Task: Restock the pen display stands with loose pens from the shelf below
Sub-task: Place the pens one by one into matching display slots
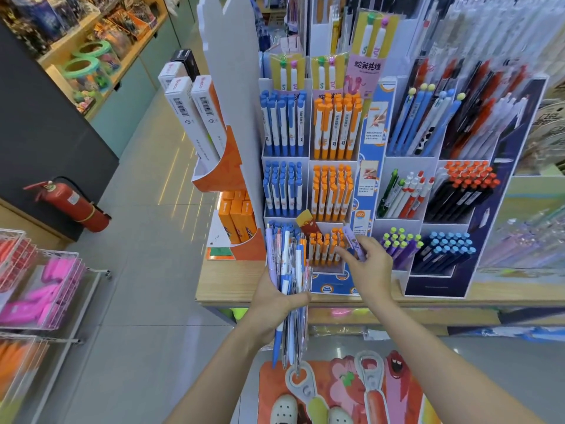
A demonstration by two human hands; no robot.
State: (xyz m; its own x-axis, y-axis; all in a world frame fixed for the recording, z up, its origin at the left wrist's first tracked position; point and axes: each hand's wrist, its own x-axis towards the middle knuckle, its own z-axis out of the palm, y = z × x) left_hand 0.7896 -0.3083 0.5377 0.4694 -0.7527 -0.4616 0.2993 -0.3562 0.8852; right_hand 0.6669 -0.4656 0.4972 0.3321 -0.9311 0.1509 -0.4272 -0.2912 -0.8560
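Two hands are seen in front of the pen stand (333,283), which serves as the reference for all positions below. Nearest the viewer, the left hand (276,304) is closed around a bundle of loose pens (290,286), gripped at mid-length, just in front of the stand's lower left corner. The bundle is held upright, with tips hanging below the fist and caps fanned out above it. Each pen is judged to be light, stiff and smooth-barrelled; a loose bundle is likely to slip or splay unless squeezed evenly at the middle.

Slightly farther in, the right hand (371,264) is held at the stand's bottom row. A single lilac pen (354,244) is pinched between thumb and fingers, near its lower end as far as can be told, while the forefinger is extended toward the orange pens (325,244) in the bottom compartment. Whether that fingertip touches them cannot be told.

A single pen is best taken by the barrel and lowered tip-first.

Farther back, the upper compartments of the stand are seen filled with blue pens (282,125) and more orange ones.
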